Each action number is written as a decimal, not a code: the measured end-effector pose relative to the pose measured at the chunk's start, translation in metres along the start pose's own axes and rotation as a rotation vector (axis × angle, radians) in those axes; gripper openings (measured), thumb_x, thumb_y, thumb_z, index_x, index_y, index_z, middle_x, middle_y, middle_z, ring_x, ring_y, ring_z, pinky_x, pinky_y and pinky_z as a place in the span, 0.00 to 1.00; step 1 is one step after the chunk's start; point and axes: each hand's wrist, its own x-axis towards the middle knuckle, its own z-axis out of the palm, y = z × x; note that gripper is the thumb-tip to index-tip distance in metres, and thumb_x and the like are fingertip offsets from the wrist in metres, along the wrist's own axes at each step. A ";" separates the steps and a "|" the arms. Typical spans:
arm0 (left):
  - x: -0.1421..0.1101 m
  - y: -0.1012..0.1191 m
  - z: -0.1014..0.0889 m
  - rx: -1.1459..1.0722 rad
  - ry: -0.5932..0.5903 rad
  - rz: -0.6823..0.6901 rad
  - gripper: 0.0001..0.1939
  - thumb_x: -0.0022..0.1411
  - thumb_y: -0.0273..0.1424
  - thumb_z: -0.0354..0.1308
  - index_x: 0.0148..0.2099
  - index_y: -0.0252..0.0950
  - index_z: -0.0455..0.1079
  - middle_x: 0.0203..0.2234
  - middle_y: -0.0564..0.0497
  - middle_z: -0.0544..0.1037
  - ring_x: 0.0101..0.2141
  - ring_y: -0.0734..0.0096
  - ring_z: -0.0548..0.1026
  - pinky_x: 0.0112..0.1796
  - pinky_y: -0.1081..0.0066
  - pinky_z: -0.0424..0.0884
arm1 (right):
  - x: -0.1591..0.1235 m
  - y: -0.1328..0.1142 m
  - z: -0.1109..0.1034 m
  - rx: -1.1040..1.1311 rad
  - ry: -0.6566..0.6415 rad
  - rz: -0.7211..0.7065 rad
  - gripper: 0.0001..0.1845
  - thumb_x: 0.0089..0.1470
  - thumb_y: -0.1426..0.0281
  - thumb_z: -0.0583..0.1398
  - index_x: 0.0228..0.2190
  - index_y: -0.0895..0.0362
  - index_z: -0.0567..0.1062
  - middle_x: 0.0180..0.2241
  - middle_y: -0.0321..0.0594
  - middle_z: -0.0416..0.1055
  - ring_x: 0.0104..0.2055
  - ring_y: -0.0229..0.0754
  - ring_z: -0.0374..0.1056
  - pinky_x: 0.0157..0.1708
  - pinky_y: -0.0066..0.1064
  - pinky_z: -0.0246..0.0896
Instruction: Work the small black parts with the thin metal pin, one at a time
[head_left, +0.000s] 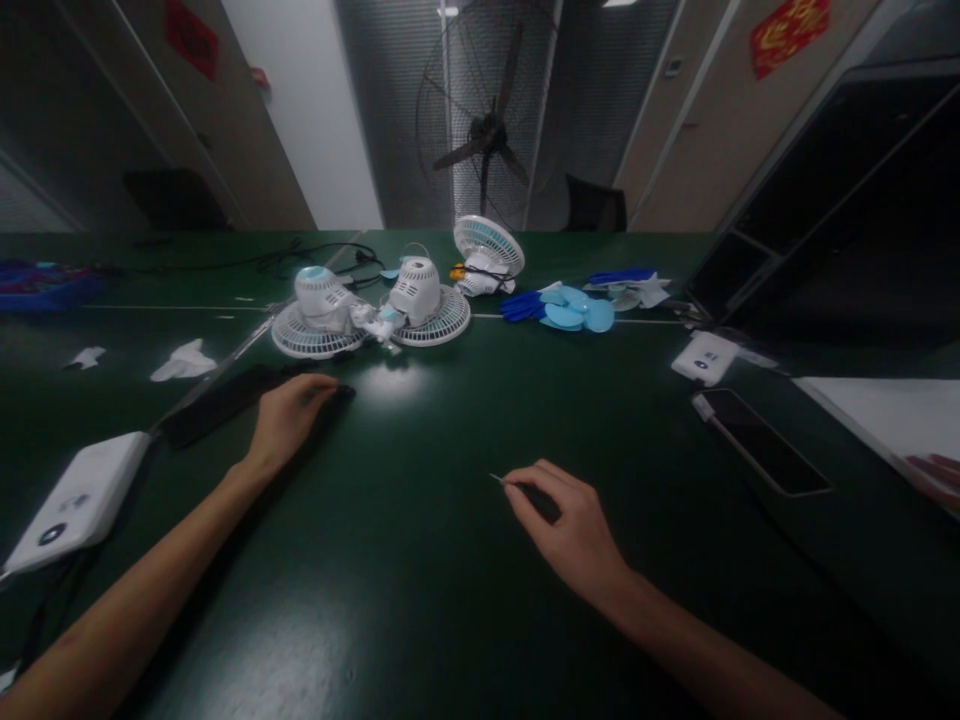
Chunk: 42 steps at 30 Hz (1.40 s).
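Note:
My left hand (289, 418) is closed in a pinch above the left side of the green table (420, 600). At its fingertips is a small dark piece (345, 391), whose kind I cannot make out. My right hand (566, 525) also pinches, with a thin, pale, pin-like piece (496, 477) sticking out leftward from thumb and forefinger. Beyond my left hand, two white fans (319, 340) (431, 318) lie with their grilles down. Behind them a third small fan (487, 245) is tilted, its grille facing up.
Light-blue fan blades (577, 310) lie by blue gloves (525, 305). A white power bank (79, 500) sits at left, a white device (705, 358) and a phone (765, 440) at right. Another person's hand (937, 470) shows at the right edge. A large fan (487, 130) stands behind.

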 end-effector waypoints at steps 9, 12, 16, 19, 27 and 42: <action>0.005 -0.017 0.005 -0.060 0.021 -0.023 0.28 0.68 0.57 0.57 0.51 0.41 0.81 0.48 0.44 0.84 0.43 0.52 0.81 0.47 0.57 0.77 | 0.002 -0.001 0.000 -0.043 0.023 -0.011 0.09 0.68 0.68 0.58 0.41 0.53 0.80 0.37 0.39 0.76 0.37 0.43 0.74 0.33 0.33 0.70; 0.006 -0.018 0.005 -0.050 0.009 0.000 0.26 0.68 0.55 0.58 0.52 0.41 0.81 0.48 0.44 0.84 0.43 0.53 0.81 0.47 0.57 0.76 | 0.002 -0.001 0.000 -0.032 0.014 -0.009 0.10 0.68 0.68 0.58 0.41 0.53 0.80 0.38 0.39 0.76 0.37 0.43 0.74 0.33 0.33 0.70; 0.005 -0.015 0.005 -0.042 -0.012 0.005 0.28 0.68 0.56 0.58 0.55 0.40 0.80 0.49 0.43 0.83 0.41 0.53 0.80 0.44 0.58 0.76 | 0.002 -0.002 0.000 -0.030 0.003 -0.001 0.10 0.69 0.68 0.58 0.42 0.53 0.80 0.38 0.40 0.76 0.36 0.43 0.74 0.33 0.33 0.71; 0.006 -0.016 0.004 -0.055 -0.034 -0.010 0.29 0.68 0.56 0.58 0.56 0.39 0.79 0.50 0.43 0.83 0.41 0.53 0.80 0.43 0.59 0.75 | 0.002 -0.001 0.000 -0.035 -0.002 0.003 0.10 0.69 0.68 0.58 0.43 0.53 0.80 0.38 0.39 0.76 0.37 0.43 0.74 0.33 0.32 0.71; -0.004 0.034 0.010 -0.298 -0.371 0.085 0.18 0.70 0.47 0.62 0.52 0.41 0.79 0.45 0.48 0.83 0.40 0.61 0.80 0.41 0.66 0.74 | 0.001 0.003 0.003 -0.091 -0.028 -0.031 0.09 0.70 0.68 0.58 0.44 0.51 0.80 0.40 0.38 0.76 0.36 0.41 0.73 0.34 0.32 0.69; -0.068 0.152 0.045 -0.472 -0.631 0.436 0.07 0.71 0.32 0.64 0.50 0.41 0.74 0.43 0.51 0.80 0.45 0.64 0.76 0.49 0.63 0.66 | -0.003 -0.002 0.008 -0.266 -0.123 -0.181 0.08 0.65 0.72 0.60 0.40 0.53 0.80 0.37 0.37 0.76 0.32 0.38 0.72 0.30 0.29 0.63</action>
